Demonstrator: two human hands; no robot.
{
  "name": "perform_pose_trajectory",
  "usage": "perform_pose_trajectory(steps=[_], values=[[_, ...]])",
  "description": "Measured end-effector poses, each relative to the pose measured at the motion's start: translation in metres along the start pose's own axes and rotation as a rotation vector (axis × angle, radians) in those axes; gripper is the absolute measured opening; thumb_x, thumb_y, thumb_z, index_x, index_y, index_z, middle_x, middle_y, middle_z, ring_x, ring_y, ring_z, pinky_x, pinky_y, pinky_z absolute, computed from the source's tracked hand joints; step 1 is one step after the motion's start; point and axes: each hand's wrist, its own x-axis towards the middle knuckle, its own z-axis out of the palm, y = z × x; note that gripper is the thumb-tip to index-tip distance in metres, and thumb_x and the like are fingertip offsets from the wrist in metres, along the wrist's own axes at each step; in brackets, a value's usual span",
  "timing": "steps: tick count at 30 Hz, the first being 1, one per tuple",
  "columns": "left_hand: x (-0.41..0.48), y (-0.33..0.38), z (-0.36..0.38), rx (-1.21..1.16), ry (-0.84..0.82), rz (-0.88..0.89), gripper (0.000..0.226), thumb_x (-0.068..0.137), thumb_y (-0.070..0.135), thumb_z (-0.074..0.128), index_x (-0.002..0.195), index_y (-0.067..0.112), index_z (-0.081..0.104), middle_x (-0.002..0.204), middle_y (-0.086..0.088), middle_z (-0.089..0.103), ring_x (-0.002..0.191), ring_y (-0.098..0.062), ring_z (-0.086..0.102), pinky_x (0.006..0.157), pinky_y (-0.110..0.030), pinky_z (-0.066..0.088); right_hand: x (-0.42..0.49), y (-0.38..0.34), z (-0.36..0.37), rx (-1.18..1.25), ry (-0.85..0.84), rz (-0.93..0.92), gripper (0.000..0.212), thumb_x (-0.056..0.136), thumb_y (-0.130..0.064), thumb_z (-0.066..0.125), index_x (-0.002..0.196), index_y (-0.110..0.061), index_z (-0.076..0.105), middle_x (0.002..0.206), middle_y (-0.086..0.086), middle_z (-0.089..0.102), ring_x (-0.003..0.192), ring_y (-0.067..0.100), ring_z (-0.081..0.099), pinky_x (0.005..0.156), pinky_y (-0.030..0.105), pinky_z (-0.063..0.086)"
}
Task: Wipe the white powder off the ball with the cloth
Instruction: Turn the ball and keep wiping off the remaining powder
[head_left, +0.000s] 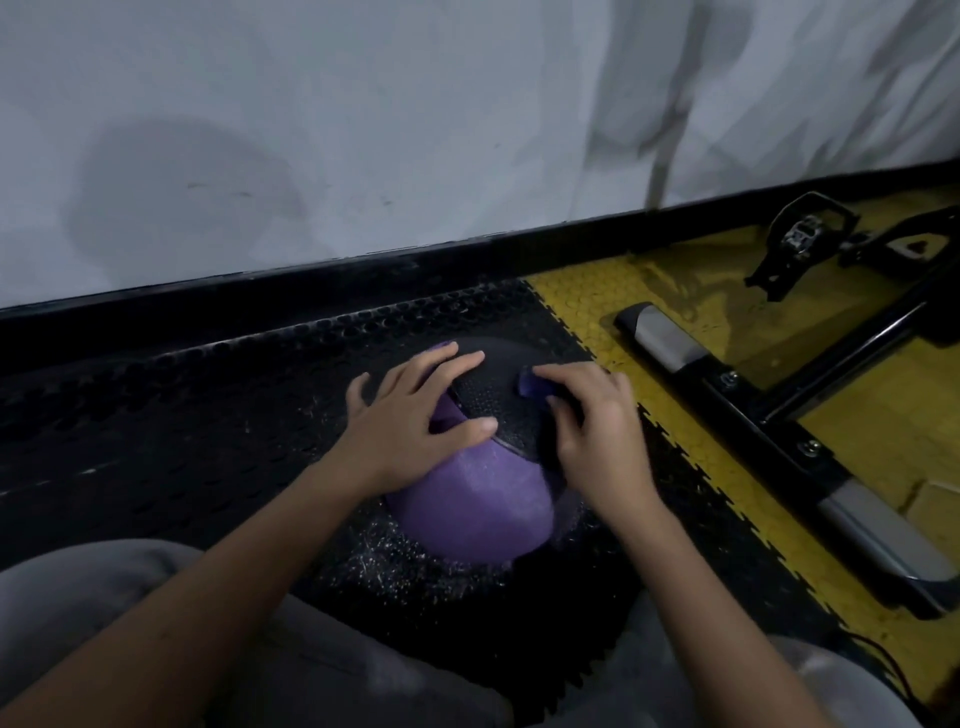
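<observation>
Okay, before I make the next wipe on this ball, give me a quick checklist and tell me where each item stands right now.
1. Ball steadied: ok. The left hand rests spread on top of the ball.
2. Cloth in hand: cannot tell. The right hand curls against the ball's right side; no cloth is plainly visible.
3. Ball free of powder: not ok. The near purple panel looks faintly dusted.
4. Mat clean: not ok. White specks lie on the black mat by the ball.
5. Room on the right: ok. The metal frame lies apart from the ball.
</observation>
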Motion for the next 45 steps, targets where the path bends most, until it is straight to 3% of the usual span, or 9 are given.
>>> perform_pose_trajectory(steps=[4, 9, 13, 17, 20, 27, 34, 40, 45], values=[[0.001, -0.013, -0.011, 0.009, 0.024, -0.108, 0.08, 0.059, 0.084, 0.015, 0.134, 0.058, 0.016, 0.148, 0.024, 0.012, 0.136, -0.011, 0.02, 0.109, -0.05, 0.006, -0.007, -0.018, 0.01, -0.073, -0.051, -0.223, 0.031, 0.082, -0.006, 0.053, 0.108, -0.012, 0.068, 0.103, 0.003, 0.064, 0.087, 0.024, 0.049, 0.073, 0.032, 0.041], [-0.01, -0.019, -0.019, -0.069, 0.08, -0.242, 0.089, 0.052, 0.085, 0.02, 0.133, 0.047, 0.026, 0.133, 0.012, 0.029, 0.128, -0.016, 0.031, 0.108, -0.045, 0.01, 0.012, 0.011, 0.011, 0.002, -0.047, 0.015, 0.031, 0.087, 0.004, 0.057, 0.11, -0.013, 0.067, 0.101, 0.004, 0.063, 0.089, 0.025, 0.049, 0.078, 0.003, 0.028], [-0.022, -0.016, -0.013, 0.087, 0.179, -0.239, 0.091, 0.053, 0.086, 0.018, 0.131, 0.04, 0.023, 0.115, 0.007, 0.027, 0.124, -0.017, 0.03, 0.108, -0.041, 0.002, 0.004, -0.001, 0.017, 0.005, -0.019, 0.004, 0.03, 0.086, 0.003, 0.058, 0.111, -0.011, 0.067, 0.097, 0.004, 0.061, 0.088, 0.02, 0.045, 0.077, 0.005, 0.028], [-0.02, -0.012, -0.006, 0.077, 0.16, -0.061, 0.069, 0.067, 0.079, 0.013, 0.133, 0.061, 0.003, 0.14, 0.009, 0.021, 0.136, -0.009, 0.009, 0.11, -0.045, -0.008, -0.016, -0.021, 0.019, -0.017, 0.057, -0.062, 0.026, 0.088, -0.008, 0.054, 0.11, -0.008, 0.068, 0.094, 0.005, 0.058, 0.085, 0.018, 0.046, 0.073, 0.02, 0.036], [-0.011, -0.012, -0.005, -0.008, 0.1, -0.062, 0.058, 0.068, 0.077, 0.011, 0.126, 0.069, 0.009, 0.147, 0.02, 0.012, 0.136, -0.006, 0.01, 0.11, -0.045, -0.005, -0.039, -0.032, 0.021, -0.019, 0.011, -0.178, 0.03, 0.09, -0.016, 0.047, 0.11, -0.007, 0.067, 0.097, 0.007, 0.057, 0.085, 0.021, 0.047, 0.073, 0.028, 0.041], [-0.009, -0.009, -0.002, -0.061, 0.125, -0.108, 0.069, 0.066, 0.077, 0.014, 0.133, 0.059, 0.019, 0.143, 0.019, 0.012, 0.134, -0.008, 0.011, 0.112, -0.045, -0.002, -0.012, 0.003, 0.018, 0.015, 0.113, 0.081, 0.027, 0.085, 0.003, 0.057, 0.107, -0.007, 0.068, 0.089, 0.005, 0.056, 0.085, 0.026, 0.053, 0.078, 0.001, 0.028], [-0.008, -0.012, -0.002, -0.052, 0.142, -0.175, 0.065, 0.072, 0.076, 0.017, 0.134, 0.058, 0.018, 0.143, 0.017, 0.013, 0.135, -0.012, 0.014, 0.111, -0.045, -0.001, -0.036, -0.032, 0.028, -0.045, 0.018, -0.183, 0.03, 0.09, -0.016, 0.046, 0.11, -0.006, 0.067, 0.096, 0.009, 0.057, 0.086, 0.023, 0.049, 0.068, 0.03, 0.044], [-0.003, -0.011, -0.002, -0.112, 0.161, -0.215, 0.063, 0.073, 0.072, 0.025, 0.135, 0.057, 0.021, 0.143, 0.015, 0.014, 0.134, -0.015, 0.014, 0.111, -0.043, 0.001, -0.009, -0.003, 0.023, 0.0, 0.093, 0.098, 0.026, 0.088, 0.002, 0.056, 0.11, -0.008, 0.067, 0.093, 0.004, 0.054, 0.09, 0.02, 0.048, 0.073, 0.023, 0.038], [-0.004, -0.011, -0.003, -0.096, 0.183, -0.235, 0.062, 0.074, 0.069, 0.024, 0.134, 0.056, 0.022, 0.142, 0.014, 0.016, 0.133, -0.016, 0.016, 0.11, -0.042, 0.002, -0.026, -0.037, 0.035, -0.037, 0.045, -0.144, 0.028, 0.089, -0.013, 0.046, 0.107, -0.006, 0.065, 0.096, 0.007, 0.058, 0.087, 0.018, 0.045, 0.071, 0.024, 0.041]])
